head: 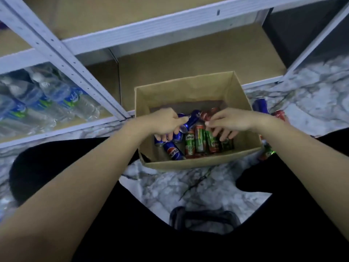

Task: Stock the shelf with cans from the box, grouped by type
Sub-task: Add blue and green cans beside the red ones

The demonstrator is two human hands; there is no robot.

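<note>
An open cardboard box (190,91) stands on the floor in front of the shelf. Inside lie several blue Pepsi cans (173,152), green Milo cans (200,140) and red cans (206,113). My left hand (166,121) is inside the box on its left side, fingers curled around blue Pepsi cans. My right hand (228,121) hovers over the Milo cans on the right, fingers bent down and touching their tops. The bottom shelf board (198,57) behind the box is bare brown.
White metal shelf uprights (62,53) frame the bays. Water bottles (52,103) lie in the left bay. A blue can (260,105) and a red can (280,114) sit on the marble-pattern floor right of the box. My dark-clothed knees flank the box.
</note>
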